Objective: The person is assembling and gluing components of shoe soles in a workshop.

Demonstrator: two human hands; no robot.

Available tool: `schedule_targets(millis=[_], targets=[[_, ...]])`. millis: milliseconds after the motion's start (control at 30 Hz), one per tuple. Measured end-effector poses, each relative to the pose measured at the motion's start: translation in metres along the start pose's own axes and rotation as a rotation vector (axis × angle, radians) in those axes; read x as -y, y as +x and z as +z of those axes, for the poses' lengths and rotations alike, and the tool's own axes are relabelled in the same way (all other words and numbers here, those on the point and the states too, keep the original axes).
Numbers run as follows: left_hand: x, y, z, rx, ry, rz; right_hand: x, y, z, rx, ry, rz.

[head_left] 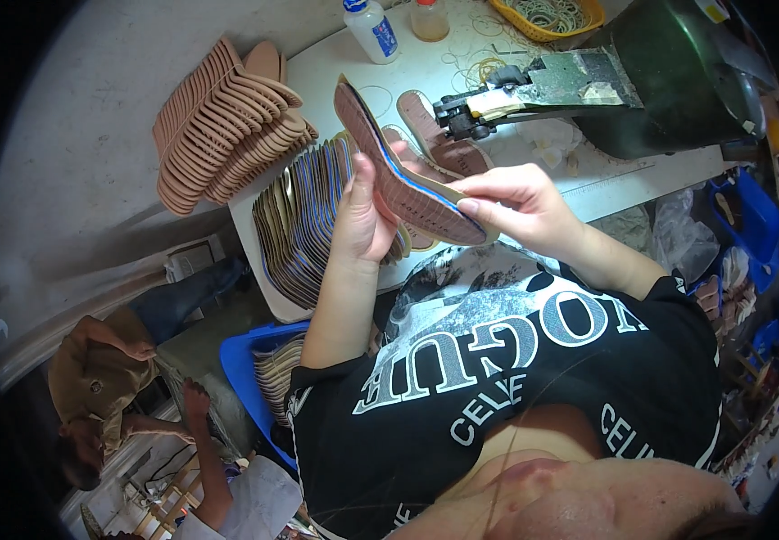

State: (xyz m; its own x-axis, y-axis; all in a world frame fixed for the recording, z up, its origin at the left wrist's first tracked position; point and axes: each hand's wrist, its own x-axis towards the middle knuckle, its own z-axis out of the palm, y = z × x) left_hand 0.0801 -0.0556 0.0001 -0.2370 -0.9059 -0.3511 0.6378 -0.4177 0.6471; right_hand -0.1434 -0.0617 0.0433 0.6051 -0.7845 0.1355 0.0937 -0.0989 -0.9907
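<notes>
A brown insole, with a thin blue layer and a tan underside along its edge, is held tilted above the table. My left hand grips it around the middle, thumb on the near side and fingertips behind. At its lower right end, my right hand pinches the edge between thumb and fingers. Beneath and behind it, another brown insole lies on the table. Close to my left forearm, a long row of insoles with blue layers stands on edge.
Pink-brown insoles are stacked at the far left. The white table also bears a dark machine head, a white bottle, an orange-capped jar and a yellow basket of bands. A blue bin stands below; two people work at lower left.
</notes>
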Motion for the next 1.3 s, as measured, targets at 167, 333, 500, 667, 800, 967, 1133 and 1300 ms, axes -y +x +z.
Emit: schedule_targets(millis=[167,333,500,667,800,967,1133,1300], targets=[[-0.018,0.011,0.024,0.066,0.028,0.286,0.012,-0.003,-0.019,-0.245,0.345,0.028],[-0.022,0.017,0.056,0.087,0.108,0.333,0.013,-0.003,-0.035,-0.256,0.089,0.104],[-0.009,0.023,0.075,0.144,0.150,0.267,-0.009,0.006,-0.039,-0.046,0.391,0.193],[-0.005,0.021,0.088,0.292,0.201,0.212,-0.030,0.014,-0.037,0.165,0.678,0.265],[-0.011,0.019,0.084,0.198,0.401,0.417,0.002,0.020,-0.048,0.199,0.390,0.293],[-0.015,0.028,0.075,0.152,0.585,0.453,0.019,0.023,-0.047,0.075,-0.006,0.286],[-0.021,0.037,0.090,0.086,0.760,0.510,0.017,0.027,-0.043,0.059,0.029,0.213],[-0.032,0.048,0.089,0.008,0.334,0.449,0.011,0.008,-0.036,0.163,0.207,0.348]])
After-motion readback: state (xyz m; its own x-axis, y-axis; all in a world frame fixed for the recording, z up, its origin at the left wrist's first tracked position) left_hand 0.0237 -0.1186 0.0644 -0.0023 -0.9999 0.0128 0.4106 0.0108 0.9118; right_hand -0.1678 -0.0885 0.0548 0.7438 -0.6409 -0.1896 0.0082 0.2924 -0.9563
